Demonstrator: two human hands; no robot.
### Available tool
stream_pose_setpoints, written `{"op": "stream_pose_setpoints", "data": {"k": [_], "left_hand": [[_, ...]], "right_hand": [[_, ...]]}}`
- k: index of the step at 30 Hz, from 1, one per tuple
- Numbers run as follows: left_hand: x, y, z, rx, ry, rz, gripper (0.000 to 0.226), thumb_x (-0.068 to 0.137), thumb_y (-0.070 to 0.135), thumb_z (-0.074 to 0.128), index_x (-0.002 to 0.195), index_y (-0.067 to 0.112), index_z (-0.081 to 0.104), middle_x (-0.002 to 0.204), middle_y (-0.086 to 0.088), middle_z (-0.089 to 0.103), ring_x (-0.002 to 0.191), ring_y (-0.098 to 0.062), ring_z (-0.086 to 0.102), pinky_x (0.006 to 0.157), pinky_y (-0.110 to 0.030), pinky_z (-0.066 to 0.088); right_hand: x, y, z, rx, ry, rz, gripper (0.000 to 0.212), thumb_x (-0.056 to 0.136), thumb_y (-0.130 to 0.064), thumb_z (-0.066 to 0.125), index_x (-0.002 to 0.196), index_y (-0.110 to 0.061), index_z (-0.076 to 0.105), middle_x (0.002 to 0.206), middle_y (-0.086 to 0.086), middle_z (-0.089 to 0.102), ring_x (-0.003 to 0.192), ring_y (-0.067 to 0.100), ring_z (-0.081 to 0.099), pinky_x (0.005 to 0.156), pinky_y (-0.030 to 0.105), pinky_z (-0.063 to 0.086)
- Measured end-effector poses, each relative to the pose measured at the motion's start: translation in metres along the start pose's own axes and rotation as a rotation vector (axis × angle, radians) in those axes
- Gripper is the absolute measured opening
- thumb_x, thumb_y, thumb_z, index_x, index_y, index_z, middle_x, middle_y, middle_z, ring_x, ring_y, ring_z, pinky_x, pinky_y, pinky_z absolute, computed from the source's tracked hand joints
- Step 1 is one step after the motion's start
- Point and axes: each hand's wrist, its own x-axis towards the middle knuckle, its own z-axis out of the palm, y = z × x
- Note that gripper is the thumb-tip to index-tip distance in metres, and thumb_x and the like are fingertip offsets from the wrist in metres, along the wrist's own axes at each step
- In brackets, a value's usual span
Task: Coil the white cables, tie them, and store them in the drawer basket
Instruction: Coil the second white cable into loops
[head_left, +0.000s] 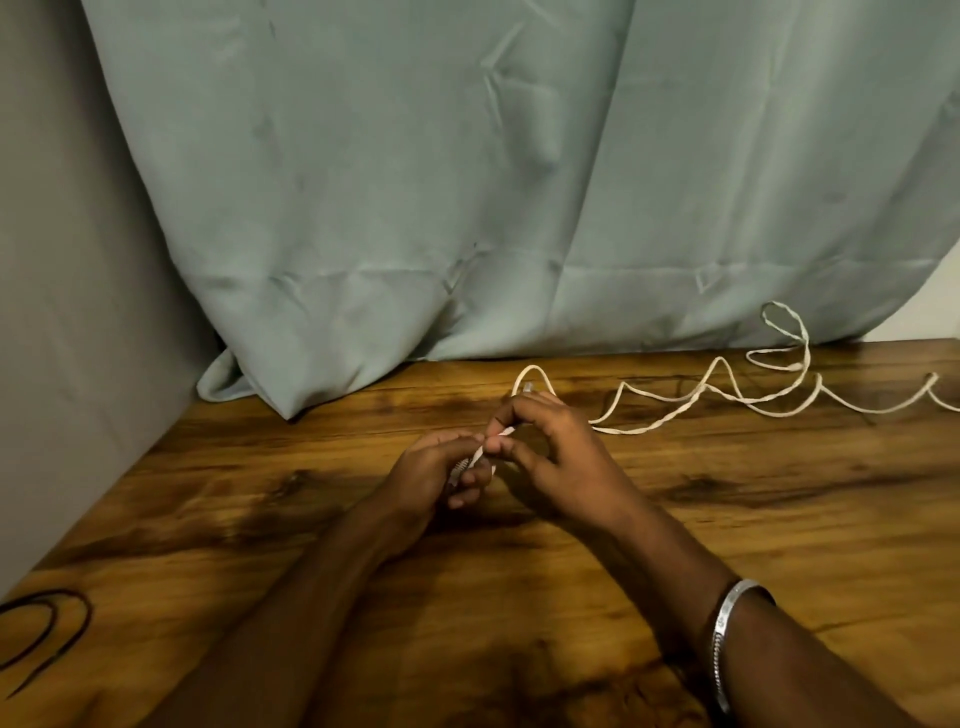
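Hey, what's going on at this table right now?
A person is working one end of a white cable with both hands over a wooden table. The left hand and the right hand both pinch the cable close together at its near end. The rest of it trails loose in wavy loops toward the right, in front of a pale green curtain, so coiling has barely begun. A dark cord lies at the table's near left edge.
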Motion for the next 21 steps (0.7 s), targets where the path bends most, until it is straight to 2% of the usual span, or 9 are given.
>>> {"op": "stream_pose_setpoints", "data": {"k": [2, 4, 8, 11, 13, 15, 17, 19, 21], "left_hand": [[0.0, 0.0, 0.0, -0.094, 0.0, -0.031, 0.03, 0.103, 0.015, 0.038, 0.092, 0.0, 0.061, 0.055, -0.003, 0.037, 0.044, -0.013, 0.036, 0.052, -0.024, 0.032], [0.0, -0.001, 0.0, -0.173, -0.012, -0.049, 0.032, 0.103, 0.017, 0.038, 0.086, 0.004, 0.062, 0.055, -0.002, 0.033, 0.045, -0.013, 0.04, 0.06, -0.029, 0.029], [-0.004, 0.002, 0.002, -0.32, -0.064, -0.071, 0.032, 0.103, 0.026, 0.039, 0.083, 0.008, 0.056, 0.052, 0.003, 0.03, 0.043, -0.01, 0.042, 0.069, -0.03, 0.03], [-0.007, 0.008, 0.002, -0.466, -0.038, -0.058, 0.034, 0.1, 0.038, 0.041, 0.077, 0.014, 0.05, 0.042, 0.007, 0.031, 0.042, -0.008, 0.044, 0.064, -0.029, 0.014], [-0.008, 0.012, 0.0, -0.53, -0.005, -0.052, 0.035, 0.095, 0.046, 0.044, 0.075, 0.018, 0.048, 0.039, 0.009, 0.031, 0.044, -0.008, 0.046, 0.065, -0.03, 0.006], [-0.008, 0.013, 0.0, -0.542, 0.016, -0.036, 0.036, 0.091, 0.05, 0.047, 0.078, 0.017, 0.052, 0.04, 0.009, 0.031, 0.048, -0.008, 0.046, 0.057, -0.025, 0.012], [-0.006, 0.011, -0.001, -0.567, 0.042, 0.002, 0.04, 0.091, 0.048, 0.048, 0.09, 0.01, 0.06, 0.042, 0.008, 0.03, 0.047, -0.008, 0.045, 0.05, -0.015, 0.027], [-0.004, 0.012, -0.001, -0.61, 0.07, 0.047, 0.047, 0.092, 0.043, 0.048, 0.105, 0.002, 0.065, 0.046, 0.007, 0.028, 0.046, -0.007, 0.042, 0.057, -0.014, 0.042], [0.0, 0.014, -0.004, -0.646, 0.095, 0.092, 0.05, 0.098, 0.04, 0.043, 0.115, -0.002, 0.064, 0.05, 0.007, 0.028, 0.05, -0.008, 0.041, 0.065, -0.019, 0.04]], "right_hand": [[0.001, -0.001, 0.0, 0.152, 0.033, 0.092, 0.007, 0.098, -0.023, 0.071, 0.094, -0.029, 0.072, 0.099, -0.017, 0.066, 0.105, 0.0, 0.059, 0.105, 0.038, 0.044], [0.001, -0.001, 0.002, 0.246, 0.051, 0.158, 0.008, 0.098, -0.022, 0.071, 0.094, -0.027, 0.075, 0.1, -0.015, 0.068, 0.104, 0.003, 0.061, 0.099, 0.039, 0.049], [0.004, 0.002, 0.004, 0.384, 0.092, 0.199, 0.008, 0.096, -0.016, 0.073, 0.095, -0.021, 0.079, 0.097, -0.009, 0.075, 0.102, 0.01, 0.069, 0.096, 0.042, 0.056], [0.005, 0.006, 0.001, 0.393, 0.138, 0.197, 0.014, 0.096, -0.008, 0.072, 0.102, -0.016, 0.081, 0.097, -0.006, 0.079, 0.098, 0.012, 0.072, 0.089, 0.031, 0.058], [0.003, 0.009, 0.002, 0.427, 0.131, 0.226, 0.017, 0.096, -0.004, 0.07, 0.11, -0.008, 0.08, 0.095, 0.003, 0.08, 0.085, 0.018, 0.075, 0.077, 0.027, 0.06], [0.002, 0.008, 0.005, 0.47, 0.115, 0.229, 0.019, 0.097, -0.004, 0.069, 0.113, -0.005, 0.078, 0.092, 0.01, 0.08, 0.068, 0.028, 0.072, 0.064, 0.031, 0.06], [0.001, 0.007, 0.01, 0.46, 0.095, 0.209, 0.021, 0.098, -0.006, 0.068, 0.117, -0.008, 0.078, 0.091, 0.01, 0.08, 0.059, 0.028, 0.068, 0.057, 0.031, 0.058], [0.0, 0.006, 0.012, 0.419, 0.038, 0.231, 0.023, 0.1, -0.007, 0.067, 0.12, -0.015, 0.077, 0.088, 0.011, 0.078, 0.056, 0.021, 0.064, 0.055, 0.03, 0.055], [-0.003, 0.006, 0.016, 0.35, -0.066, 0.277, 0.021, 0.102, -0.01, 0.065, 0.111, -0.023, 0.078, 0.083, 0.006, 0.077, 0.059, 0.011, 0.062, 0.055, 0.029, 0.05]]}}
